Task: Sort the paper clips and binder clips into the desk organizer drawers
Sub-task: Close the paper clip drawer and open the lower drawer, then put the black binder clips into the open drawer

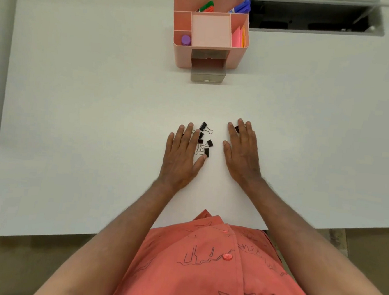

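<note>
A pink desk organizer stands on the white table, holding markers, a purple cap and sticky notes, with its lower drawer pulled out toward the person and nothing lying between it and the clips. Well on the person's side of that organizer, black binder clips lie loosely scattered, their wire handles pointing in different directions. The left hand rests flat with straight fingers over the pile's edge, and the right hand lies flat beside it, one clip showing between its fingertips.
</note>
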Tool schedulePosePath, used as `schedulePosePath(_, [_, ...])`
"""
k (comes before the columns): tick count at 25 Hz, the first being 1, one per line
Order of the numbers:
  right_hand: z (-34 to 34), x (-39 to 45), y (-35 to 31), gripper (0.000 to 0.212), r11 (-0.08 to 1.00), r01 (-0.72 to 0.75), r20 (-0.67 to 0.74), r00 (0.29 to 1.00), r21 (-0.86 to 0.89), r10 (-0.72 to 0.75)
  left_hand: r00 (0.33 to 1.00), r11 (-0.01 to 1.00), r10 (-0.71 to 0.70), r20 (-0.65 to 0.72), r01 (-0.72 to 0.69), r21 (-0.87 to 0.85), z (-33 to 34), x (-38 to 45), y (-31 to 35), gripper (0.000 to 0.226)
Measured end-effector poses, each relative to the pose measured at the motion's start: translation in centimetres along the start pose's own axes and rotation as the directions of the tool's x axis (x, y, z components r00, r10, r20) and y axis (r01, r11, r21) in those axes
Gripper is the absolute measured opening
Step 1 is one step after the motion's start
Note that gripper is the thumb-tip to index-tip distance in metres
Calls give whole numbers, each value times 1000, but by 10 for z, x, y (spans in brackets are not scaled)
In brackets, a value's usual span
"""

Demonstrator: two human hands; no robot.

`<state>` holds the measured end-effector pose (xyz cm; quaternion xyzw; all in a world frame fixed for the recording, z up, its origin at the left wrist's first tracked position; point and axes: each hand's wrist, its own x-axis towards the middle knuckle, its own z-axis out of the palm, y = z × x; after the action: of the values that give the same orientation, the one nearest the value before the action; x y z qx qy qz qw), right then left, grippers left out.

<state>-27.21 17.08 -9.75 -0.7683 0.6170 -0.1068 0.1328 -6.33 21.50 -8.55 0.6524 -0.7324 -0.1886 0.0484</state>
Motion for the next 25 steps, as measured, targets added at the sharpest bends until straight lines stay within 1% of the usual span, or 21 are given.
schedulePosePath(2, [-1,-2,0,49,1000,12,-2,1000,15,-12,1000,1000,-5,-5,5,0,-1,0,2,68])
schedulePosePath(4, [-6,-2,-1,50,1000,14,12,1000,10,-14,1000,1000,-3,-20,3,-1,-3,1,1,65])
schedulePosePath(5, [-10,-2,-2,53,1000,7,31,999,-15,-7,1000,1000,-1,-28,2,3,-4,2,0,63])
schedulePosePath(7, [-21,-2,-7,65,994,-22,118,992,-108,35,999,1000,-10,-48,11,11,-8,2,0,60])
schedulePosePath(9, [-29,-5,-15,75,979,-49,194,977,-197,88,996,998,-58,-61,58,-3,-11,0,1,59])
schedulePosePath(11, [-33,-8,-19,78,971,-52,197,975,-231,100,993,995,-90,-73,87,-42,-13,-1,3,59])
schedulePosePath(13, [-36,-10,-19,74,974,-56,175,980,-220,96,993,992,-99,-69,93,-90,-16,-3,5,58])
schedulePosePath(15, [-40,-12,-18,68,983,-62,159,983,-172,90,995,987,-94,-45,87,-132,-20,-3,5,58])
schedulePosePath(19, [-46,-12,-12,49,997,-73,123,990,-31,76,992,975,-106,66,117,-191,-32,-3,6,63])
schedulePosePath(22, [-44,-8,-9,42,994,-108,121,987,22,104,986,964,-131,100,151,-217,-40,-1,7,56])
schedulePosePath(25, [-45,0,-10,34,983,-161,130,980,86,150,981,947,-161,110,185,-263,-42,1,8,42])
